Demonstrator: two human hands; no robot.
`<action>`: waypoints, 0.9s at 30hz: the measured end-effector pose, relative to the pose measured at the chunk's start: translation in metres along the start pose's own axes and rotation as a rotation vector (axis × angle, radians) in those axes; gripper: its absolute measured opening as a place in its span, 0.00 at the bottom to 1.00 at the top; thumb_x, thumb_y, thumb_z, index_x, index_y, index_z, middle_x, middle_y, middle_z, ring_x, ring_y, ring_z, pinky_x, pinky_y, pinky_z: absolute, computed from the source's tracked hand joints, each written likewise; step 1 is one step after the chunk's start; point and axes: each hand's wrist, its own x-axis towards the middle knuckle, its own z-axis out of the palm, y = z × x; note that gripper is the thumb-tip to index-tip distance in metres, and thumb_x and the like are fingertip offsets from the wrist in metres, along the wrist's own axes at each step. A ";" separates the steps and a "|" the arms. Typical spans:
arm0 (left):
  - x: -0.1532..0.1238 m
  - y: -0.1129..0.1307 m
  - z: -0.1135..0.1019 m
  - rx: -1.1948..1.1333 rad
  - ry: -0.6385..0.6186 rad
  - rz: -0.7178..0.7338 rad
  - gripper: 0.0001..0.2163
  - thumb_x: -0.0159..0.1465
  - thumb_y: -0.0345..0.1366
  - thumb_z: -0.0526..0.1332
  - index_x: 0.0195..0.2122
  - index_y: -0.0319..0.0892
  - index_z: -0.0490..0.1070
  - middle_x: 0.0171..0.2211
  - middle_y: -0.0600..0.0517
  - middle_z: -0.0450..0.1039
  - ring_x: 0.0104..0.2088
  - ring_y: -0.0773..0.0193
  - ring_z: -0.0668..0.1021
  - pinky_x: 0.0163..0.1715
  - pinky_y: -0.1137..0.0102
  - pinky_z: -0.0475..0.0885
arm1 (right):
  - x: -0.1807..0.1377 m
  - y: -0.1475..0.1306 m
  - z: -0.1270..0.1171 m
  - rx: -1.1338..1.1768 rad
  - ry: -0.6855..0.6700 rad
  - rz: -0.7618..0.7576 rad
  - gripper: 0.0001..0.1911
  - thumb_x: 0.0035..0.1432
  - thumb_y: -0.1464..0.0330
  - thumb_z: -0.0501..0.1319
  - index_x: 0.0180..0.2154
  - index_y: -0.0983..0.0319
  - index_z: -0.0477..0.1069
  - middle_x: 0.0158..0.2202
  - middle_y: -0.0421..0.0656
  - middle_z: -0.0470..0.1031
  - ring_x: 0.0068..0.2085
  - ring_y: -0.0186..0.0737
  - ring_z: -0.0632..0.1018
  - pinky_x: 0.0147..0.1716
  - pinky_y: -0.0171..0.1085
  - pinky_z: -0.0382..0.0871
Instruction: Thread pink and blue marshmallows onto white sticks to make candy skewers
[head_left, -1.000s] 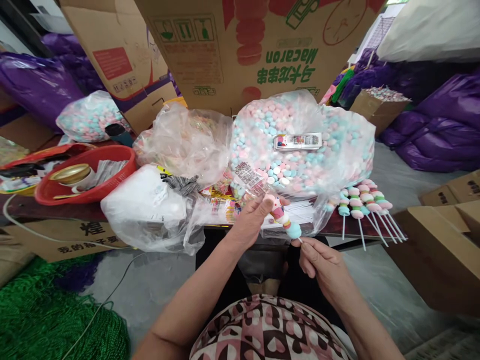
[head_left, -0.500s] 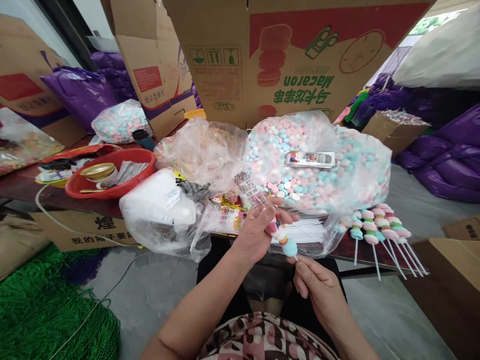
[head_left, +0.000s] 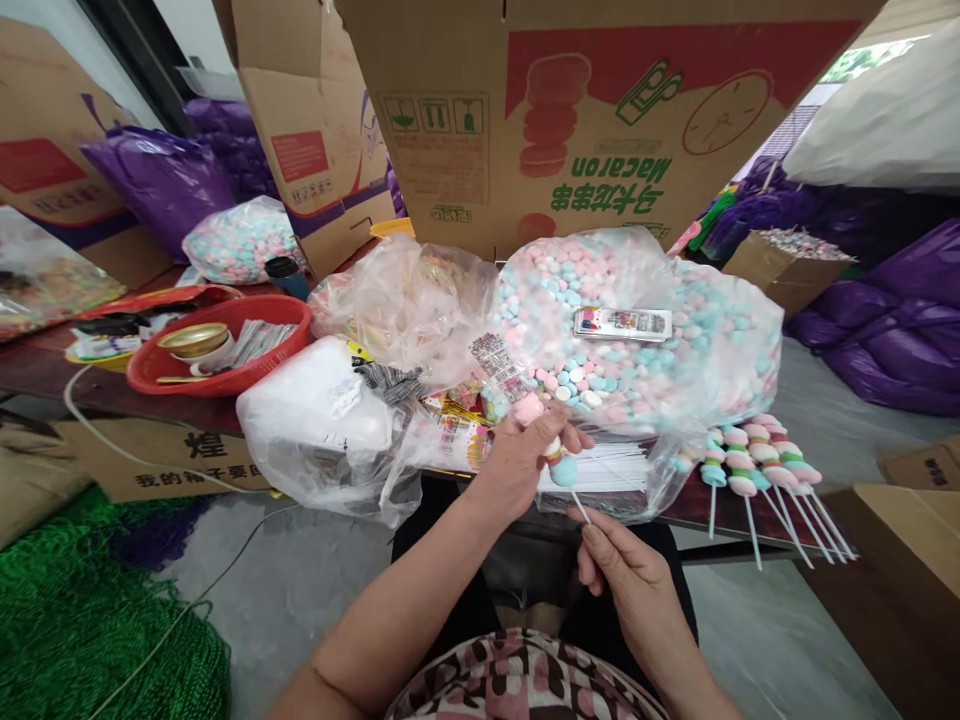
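My left hand [head_left: 514, 465] is closed around a marshmallow skewer [head_left: 562, 471] in front of the table edge. Above the fingers shows its pink top piece, and below them a blue one. A clear printed wrapper [head_left: 501, 368] sticks out past the top; how far down it covers the skewer is hidden by my fingers. With thumb and fingertips, my right hand [head_left: 626, 560] pinches the lower end of the white stick. Behind both hands lies a stack of white sticks [head_left: 604, 468] in a clear bag.
A big bag of pastel marshmallows [head_left: 637, 375] carries a stack of printed wrappers [head_left: 622, 323]. Several finished skewers [head_left: 750, 455] lie at the right table edge. To the left are a white plastic bag [head_left: 319, 430] and a red basin [head_left: 217, 375]. A cardboard box [head_left: 450, 150] stands behind.
The skewer has moved up through my left hand, so its pink top now shows above the fingers. More bare stick is visible, and my right hand sits slightly lower and further left.
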 end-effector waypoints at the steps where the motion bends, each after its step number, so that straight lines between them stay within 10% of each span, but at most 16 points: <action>1: -0.002 -0.002 -0.002 0.013 -0.011 -0.019 0.15 0.58 0.46 0.66 0.24 0.40 0.69 0.21 0.53 0.70 0.33 0.61 0.79 0.35 0.68 0.70 | 0.000 0.001 0.002 0.019 0.001 0.009 0.23 0.53 0.51 0.65 0.42 0.61 0.79 0.16 0.36 0.67 0.19 0.33 0.65 0.21 0.33 0.59; 8: -0.012 0.019 -0.025 -0.137 -0.090 -0.014 0.34 0.46 0.55 0.72 0.52 0.47 0.69 0.45 0.45 0.76 0.46 0.53 0.78 0.45 0.60 0.71 | -0.005 0.011 0.004 0.075 -0.103 0.068 0.24 0.54 0.50 0.64 0.41 0.63 0.78 0.13 0.34 0.61 0.18 0.30 0.61 0.21 0.32 0.53; 18: 0.008 0.002 -0.023 -0.181 0.253 0.072 0.14 0.55 0.36 0.68 0.41 0.42 0.70 0.19 0.61 0.63 0.23 0.70 0.72 0.30 0.72 0.67 | -0.004 0.018 0.000 -0.191 0.030 -0.051 0.27 0.57 0.50 0.61 0.51 0.62 0.75 0.16 0.34 0.62 0.20 0.31 0.63 0.21 0.32 0.56; 27: -0.002 0.002 -0.023 -0.234 -0.002 -0.030 0.12 0.57 0.42 0.68 0.38 0.41 0.71 0.19 0.60 0.62 0.23 0.69 0.72 0.35 0.68 0.69 | -0.003 0.013 0.005 0.584 -0.285 0.296 0.12 0.56 0.61 0.67 0.39 0.61 0.76 0.11 0.27 0.49 0.13 0.23 0.47 0.14 0.28 0.47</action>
